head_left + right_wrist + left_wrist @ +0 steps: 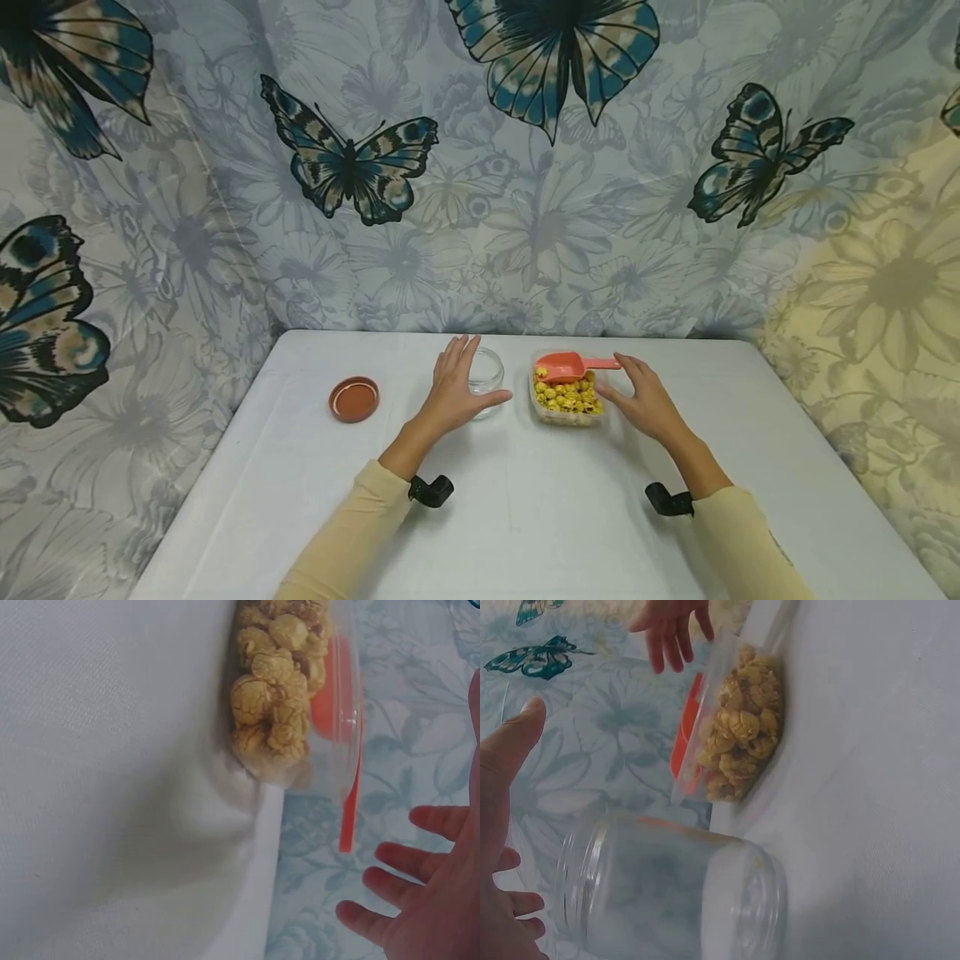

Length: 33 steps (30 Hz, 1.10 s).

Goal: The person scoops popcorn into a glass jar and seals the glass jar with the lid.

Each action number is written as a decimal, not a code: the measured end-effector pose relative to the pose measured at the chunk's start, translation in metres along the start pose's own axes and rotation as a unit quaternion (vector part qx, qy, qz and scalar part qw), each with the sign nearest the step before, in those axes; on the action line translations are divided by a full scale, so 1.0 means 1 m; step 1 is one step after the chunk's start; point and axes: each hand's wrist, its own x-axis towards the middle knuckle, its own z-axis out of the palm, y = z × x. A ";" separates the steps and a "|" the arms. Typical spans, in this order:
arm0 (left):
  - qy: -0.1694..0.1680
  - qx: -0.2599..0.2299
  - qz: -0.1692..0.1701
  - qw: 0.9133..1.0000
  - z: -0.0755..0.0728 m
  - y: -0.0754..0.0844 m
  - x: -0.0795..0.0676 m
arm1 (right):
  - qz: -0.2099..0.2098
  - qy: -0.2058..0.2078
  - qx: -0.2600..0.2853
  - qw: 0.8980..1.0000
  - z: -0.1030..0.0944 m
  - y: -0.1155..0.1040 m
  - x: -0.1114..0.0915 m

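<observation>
My left hand (455,390) is beside a clear, uncovered jar (667,892), thumb and fingers spread apart near its rim. The jar stands upright on the white table. To its right sits a clear plastic container (567,421) filled with yellow popcorn (564,398). Across the far side of the container lies a red-orange scoop (561,367), its handle (602,364) jutting out past the right rim. Close to that handle, my right hand (643,402) reaches in with its fingers extended and nothing in its grasp; the right wrist view shows a gap between fingertips and handle.
A round brown lid (354,400) lies on the table (517,517), left of the jar. Behind the table's far edge hangs a cloth (480,242) printed with flowers and butterflies. Each wrist wears a small black camera (432,492).
</observation>
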 end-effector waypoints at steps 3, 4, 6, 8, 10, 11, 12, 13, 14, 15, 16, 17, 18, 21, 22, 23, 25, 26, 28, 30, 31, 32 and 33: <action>-0.005 0.004 0.007 1.000 0.003 0.005 0.001 | 0.001 -0.001 -0.001 1.000 0.000 0.000 0.002; -0.006 0.004 0.010 1.000 0.003 0.006 0.001 | 0.002 -0.002 -0.002 1.000 0.000 0.000 0.002; -0.008 0.005 0.018 1.000 0.005 0.009 0.002 | 0.003 -0.004 -0.001 1.000 0.000 0.000 0.003; -0.003 0.007 0.027 1.000 0.007 0.012 0.003 | 0.004 -0.006 0.000 1.000 0.000 0.000 0.004; 0.002 0.009 0.033 0.999 0.009 0.015 0.003 | 0.006 -0.007 0.001 1.000 0.000 0.001 0.005; 0.005 0.009 0.035 0.999 0.010 0.017 0.004 | 0.007 -0.008 0.001 1.000 0.000 0.001 0.005; 0.007 0.009 0.036 0.999 0.012 0.018 0.004 | 0.008 -0.009 0.001 1.000 0.000 0.002 0.005; 0.007 0.009 0.035 0.999 0.013 0.020 0.004 | 0.009 -0.010 0.001 1.000 0.000 0.002 0.006; 0.007 0.008 0.036 0.999 0.014 0.022 0.004 | 0.010 -0.011 0.002 1.000 0.000 0.002 0.006; 0.005 0.007 0.036 0.999 0.015 0.023 0.004 | 0.011 -0.011 0.002 1.000 0.000 0.002 0.007; 0.004 0.008 0.037 0.999 0.016 0.025 0.004 | 0.013 -0.012 0.002 1.000 -0.001 0.002 0.007; 0.002 0.007 0.037 0.999 0.017 0.026 0.004 | 0.014 -0.012 0.002 1.000 -0.001 0.002 0.007; 0.001 0.007 0.038 0.999 0.019 0.028 0.004 | 0.015 -0.012 0.002 1.000 -0.001 0.002 0.008; 0.000 0.011 0.043 0.999 0.021 0.031 0.005 | 0.013 -0.011 0.004 1.000 -0.001 0.002 0.009; 0.001 0.012 0.046 0.999 0.022 0.032 0.005 | 0.013 -0.011 0.004 1.000 -0.001 0.002 0.009; 0.002 0.010 0.047 0.999 0.023 0.033 0.005 | 0.013 -0.010 0.004 1.000 -0.001 0.002 0.010; 0.005 0.009 0.055 0.998 0.025 0.034 0.006 | 0.013 -0.009 0.004 1.000 -0.001 0.003 0.011; 0.005 0.007 0.058 0.998 0.026 0.035 0.006 | 0.015 -0.010 0.004 1.000 -0.001 0.003 0.011; 0.003 0.001 0.062 0.998 0.029 0.036 0.006 | 0.017 -0.009 0.003 1.000 -0.002 0.005 0.011; -0.001 -0.003 0.065 0.998 0.031 0.038 0.006 | 0.018 -0.008 0.002 1.000 -0.002 0.006 0.012; -0.004 -0.006 0.066 0.998 0.032 0.038 0.006 | 0.019 -0.008 0.002 1.000 -0.003 0.007 0.012; -0.005 -0.008 0.065 0.998 0.033 0.039 0.006 | 0.019 -0.007 0.003 1.000 -0.003 0.008 0.012; -0.006 -0.010 0.065 0.998 0.034 0.039 0.006 | 0.019 -0.007 0.004 1.000 -0.003 0.008 0.012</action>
